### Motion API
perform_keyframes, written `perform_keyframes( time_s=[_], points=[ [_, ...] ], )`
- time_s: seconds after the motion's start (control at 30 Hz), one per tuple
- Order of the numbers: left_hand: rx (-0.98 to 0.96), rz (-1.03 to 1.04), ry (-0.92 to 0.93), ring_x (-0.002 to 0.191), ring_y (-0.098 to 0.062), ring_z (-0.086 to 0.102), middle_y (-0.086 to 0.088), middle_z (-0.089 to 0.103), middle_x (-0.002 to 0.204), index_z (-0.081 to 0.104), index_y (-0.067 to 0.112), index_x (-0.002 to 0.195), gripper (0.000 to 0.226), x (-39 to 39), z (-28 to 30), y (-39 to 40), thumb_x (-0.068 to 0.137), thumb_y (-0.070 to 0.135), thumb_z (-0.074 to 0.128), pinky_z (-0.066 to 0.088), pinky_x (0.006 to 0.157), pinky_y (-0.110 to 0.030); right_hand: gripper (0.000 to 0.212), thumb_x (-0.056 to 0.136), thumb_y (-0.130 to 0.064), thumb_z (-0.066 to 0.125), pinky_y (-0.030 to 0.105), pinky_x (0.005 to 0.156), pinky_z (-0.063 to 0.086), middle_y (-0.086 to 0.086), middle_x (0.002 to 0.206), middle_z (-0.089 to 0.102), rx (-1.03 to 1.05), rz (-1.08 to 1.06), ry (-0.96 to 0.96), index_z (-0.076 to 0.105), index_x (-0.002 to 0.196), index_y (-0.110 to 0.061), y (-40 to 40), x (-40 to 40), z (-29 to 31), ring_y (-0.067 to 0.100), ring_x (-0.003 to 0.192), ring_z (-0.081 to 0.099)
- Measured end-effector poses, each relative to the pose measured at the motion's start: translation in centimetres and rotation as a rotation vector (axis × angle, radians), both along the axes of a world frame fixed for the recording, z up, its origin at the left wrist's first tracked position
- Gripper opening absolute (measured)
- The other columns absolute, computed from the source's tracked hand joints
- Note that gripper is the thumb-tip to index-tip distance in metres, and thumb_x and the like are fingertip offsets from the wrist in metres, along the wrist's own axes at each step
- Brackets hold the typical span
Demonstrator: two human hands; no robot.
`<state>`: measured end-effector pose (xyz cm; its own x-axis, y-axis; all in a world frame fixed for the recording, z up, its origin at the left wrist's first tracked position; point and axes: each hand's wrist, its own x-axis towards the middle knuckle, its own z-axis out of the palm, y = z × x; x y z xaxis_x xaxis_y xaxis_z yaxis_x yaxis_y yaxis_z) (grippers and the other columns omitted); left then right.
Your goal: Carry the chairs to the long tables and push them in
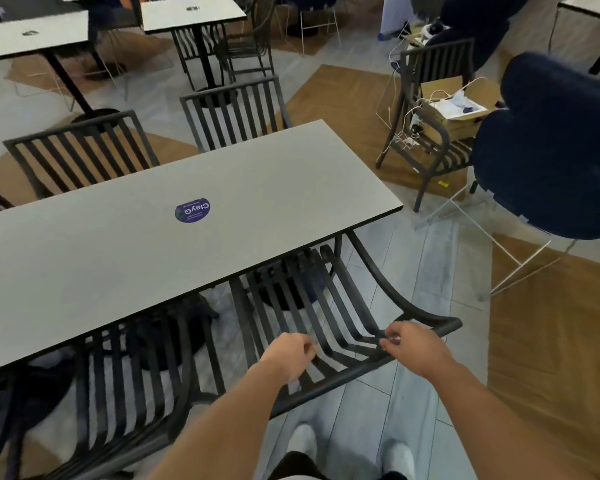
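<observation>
A black slatted chair (329, 306) stands at the near right end of the long grey table (118, 265), its seat under the tabletop and its back tilted toward me. My right hand (413, 346) rests on the chair's top rail with the fingers curled around it. My left hand (290, 355) hovers over the back slats, fingers curled in, with nothing visibly between them. A second black chair (129, 386) sits pushed in to the left of the first. Two more black chairs (80, 150) (232, 112) stand at the table's far side.
A dark blue padded chair (551, 150) on white wire legs stands at the right. Behind it another black chair holds a cardboard box (461, 112) and white cables. Smaller tables (32, 38) (191, 10) stand at the back. My white shoes (302, 441) are on the tiled floor.
</observation>
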<state>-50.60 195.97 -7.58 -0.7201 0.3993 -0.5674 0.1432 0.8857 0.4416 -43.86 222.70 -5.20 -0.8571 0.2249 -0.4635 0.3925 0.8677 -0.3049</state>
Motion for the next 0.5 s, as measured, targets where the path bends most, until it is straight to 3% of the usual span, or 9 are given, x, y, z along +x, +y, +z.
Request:
perform_keyframes(
  time_s=[0.17, 0.23, 0.37, 0.5],
  points=[
    [-0.029, 0.118, -0.047, 0.098, -0.022, 0.068, -0.006, 0.073, 0.110, 0.067, 0.019, 0.128, 0.038, 1.4, -1.2, 1.7, 0.108, 0.043, 0.046, 0.055, 0.092, -0.038, 0.034, 0.095, -0.050, 0.063, 0.033, 0.085, 0.056, -0.005, 0.102, 0.067, -0.003, 0.137, -0.084, 0.066, 0.117, -0.024, 2.8, -0.9, -1.6, 0.012, 0.090, 0.064],
    [-0.043, 0.165, -0.082, 0.105, -0.023, 0.066, -0.007, 0.070, 0.118, 0.066, 0.019, 0.130, 0.044, 2.6, -1.6, 2.5, 0.106, 0.051, 0.047, 0.053, 0.096, -0.038, 0.039, 0.091, -0.058, 0.064, 0.033, 0.082, 0.057, -0.007, 0.095, 0.065, -0.016, 0.212, -0.121, 0.066, 0.113, -0.026, 4.1, -1.1, -2.4, 0.009, 0.086, 0.063],
    [-0.076, 0.263, -0.219, 0.112, -0.020, 0.062, -0.002, 0.067, 0.126, 0.060, 0.024, 0.137, 0.066, 5.8, -1.9, 4.4, 0.095, 0.074, 0.050, 0.051, 0.101, -0.037, 0.048, 0.083, -0.071, 0.064, 0.030, 0.081, 0.053, -0.009, 0.101, 0.064, -0.026, 0.391, -0.166, 0.065, 0.109, -0.031, 6.8, -1.4, -3.6, 0.009, 0.093, 0.061],
    [-0.227, 0.220, -0.138, 0.119, -0.024, 0.059, -0.003, 0.063, 0.131, 0.053, 0.028, 0.143, 0.078, 7.8, -2.8, 5.9, 0.088, 0.083, 0.049, 0.048, 0.104, -0.041, 0.042, 0.086, -0.066, 0.063, 0.031, 0.082, 0.051, -0.009, 0.100, 0.062, -0.022, 0.514, -0.158, 0.065, 0.105, -0.029, 8.6, -1.9, -4.8, 0.012, 0.096, 0.060]
  ],
)
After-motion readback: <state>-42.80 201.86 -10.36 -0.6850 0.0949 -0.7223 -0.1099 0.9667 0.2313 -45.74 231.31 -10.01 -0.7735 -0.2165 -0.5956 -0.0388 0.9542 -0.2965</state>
